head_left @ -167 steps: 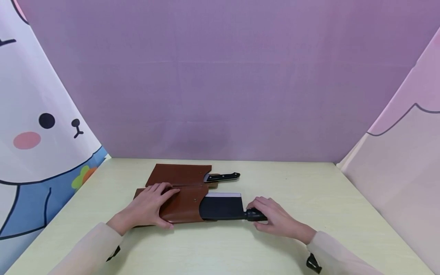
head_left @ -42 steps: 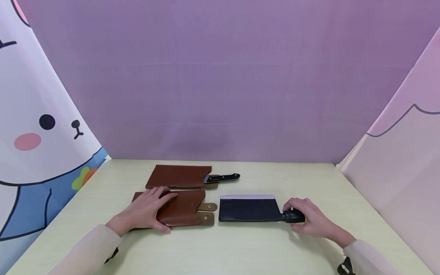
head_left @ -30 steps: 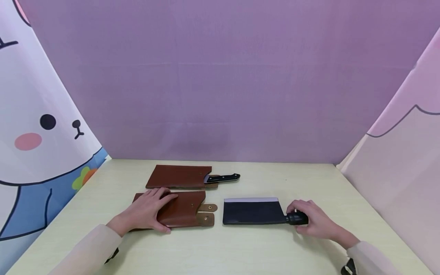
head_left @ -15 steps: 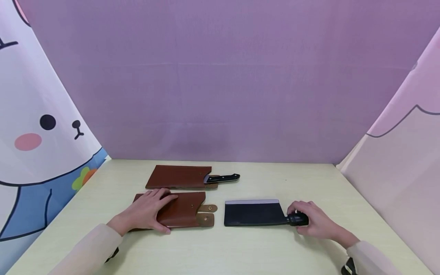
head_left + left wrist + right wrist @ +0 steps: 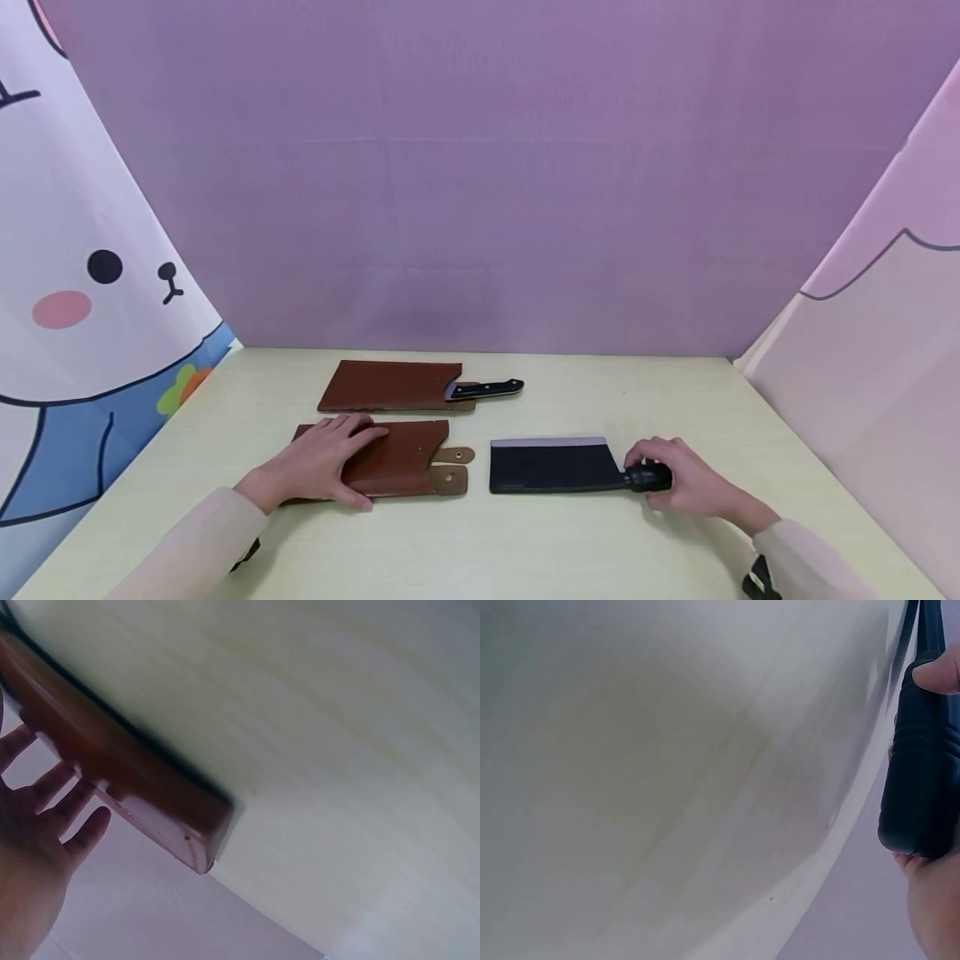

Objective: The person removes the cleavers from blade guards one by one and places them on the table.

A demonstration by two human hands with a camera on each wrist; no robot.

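Observation:
My right hand (image 5: pixel 690 479) grips the black handle of a cleaver (image 5: pixel 553 468), whose dark blade with a pale edge points left, fully outside any cover. In the right wrist view, the thumb presses on the cleaver handle (image 5: pixel 921 769). On the left, my left hand (image 5: pixel 318 462) rests spread across a brown leather knife sheath (image 5: pixel 401 458). Its fingers look fairly straight and touch the sheath (image 5: pixel 127 765) in the left wrist view. Two tan snap straps stick out at the sheath's right end, which faces the blade across a narrow gap.
Behind lies a second brown sheath (image 5: pixel 390 385), with a black-handled knife (image 5: pixel 491 388) sticking out to the right. The pale table (image 5: pixel 600 550) ends at a purple backdrop (image 5: pixel 480 208). Printed cloth panels stand along both sides.
The cleaver was partly inside the front sheath several seconds ago; my right hand has drawn it out to the right and slightly nearer. Lately it barely moves. My left hand stays on the sheath.

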